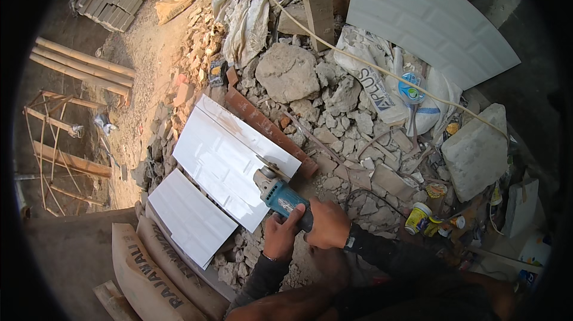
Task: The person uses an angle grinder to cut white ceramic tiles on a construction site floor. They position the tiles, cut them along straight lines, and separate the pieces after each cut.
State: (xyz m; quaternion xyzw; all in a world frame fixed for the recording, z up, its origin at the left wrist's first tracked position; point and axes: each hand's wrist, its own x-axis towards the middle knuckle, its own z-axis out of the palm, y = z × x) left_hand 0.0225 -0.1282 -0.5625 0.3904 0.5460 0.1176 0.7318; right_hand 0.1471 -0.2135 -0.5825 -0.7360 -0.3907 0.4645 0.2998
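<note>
Both my hands grip a teal angle grinder (285,199) with a grey metal head. My right hand (329,224) wraps the rear of its body, and my left hand (280,236) closes round it from the left side. The grinder's disc (271,167) meets a glossy white tile (224,153) near its right edge. A line or cut runs along the tile's upper right side, and dust lies near it. Under that side a reddish-brown bar (262,123) sticks out. Another white tile (192,216), seemingly stacked on more, lies just to the lower left.
Broken concrete and rubble (346,118) spread around the tiles. Brown paper sacks (152,267) lie at lower left. A large white brick-patterned panel (430,17) leans at upper right. A pale cable (370,70) crosses the rubble. A yellow cup (418,218) lies at right.
</note>
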